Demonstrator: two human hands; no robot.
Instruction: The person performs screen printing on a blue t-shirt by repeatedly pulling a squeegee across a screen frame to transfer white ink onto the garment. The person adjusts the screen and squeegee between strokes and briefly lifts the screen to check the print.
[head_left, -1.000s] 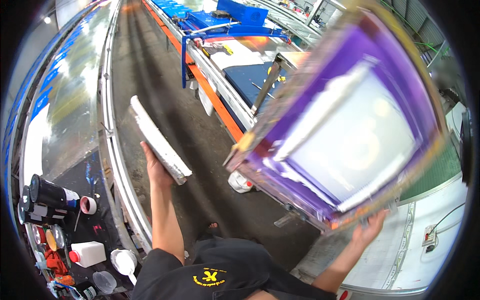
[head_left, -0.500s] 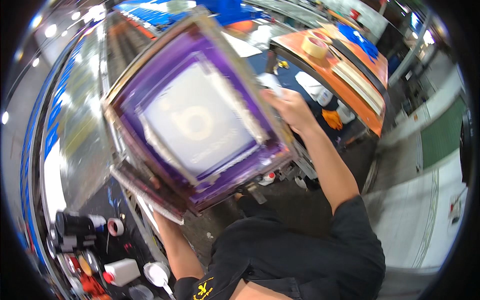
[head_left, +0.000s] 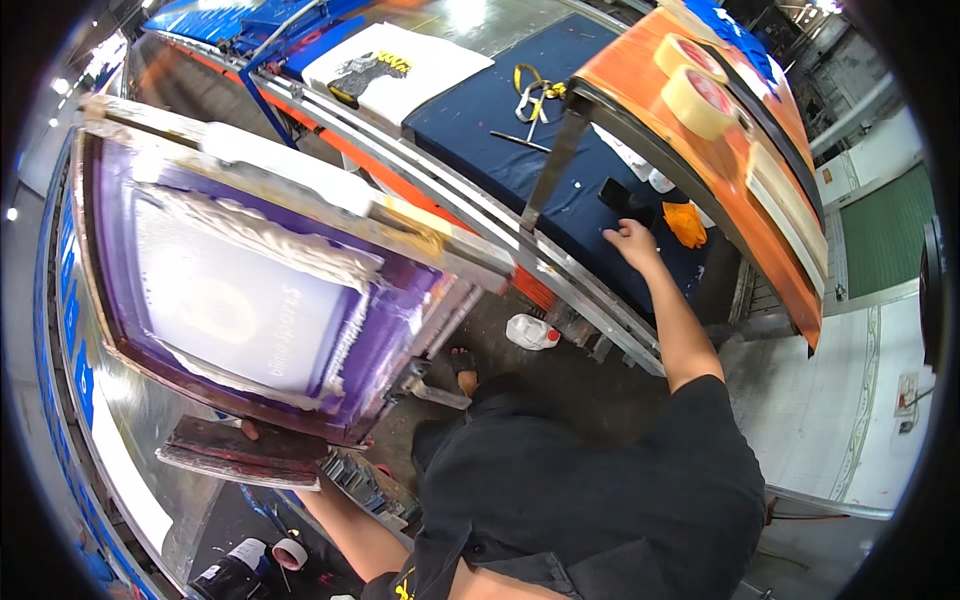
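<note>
In the head view, the left hand [head_left: 262, 432] is mostly hidden under the lower edge of a large screen-printing frame [head_left: 270, 290] with purple mesh borders. Only a small part of the hand shows there, so I cannot tell how the fingers are closed, but the hand seems to carry the frame from below, together with a dark squeegee [head_left: 240, 455] that lies just under the same edge. The frame is tilted, and its upper rail comes very near the metal rail [head_left: 560, 265] of the long table. A thick line of white ink [head_left: 270, 240] lies across the mesh near the upper side.

The right hand [head_left: 632, 242] is empty. Its fingers are loosely spread and it rests on the dark blue pad [head_left: 520, 150] of the table, near the pad's right edge, just beside an orange cloth [head_left: 686, 222]. A white printed shirt [head_left: 395, 68] lies on the next pad, toward the far left corner. Two rolls of tape [head_left: 690, 85] stand on the orange board at the right. A white plastic bottle [head_left: 532, 332] stands on the floor below the rail.

I judge the main risk is that the frame has support from one hand only. It could slip or turn, and its corner could strike the rail. With the tilt, the wet ink may also run toward the lower edge and drip onto the floor or onto the black clothing.
</note>
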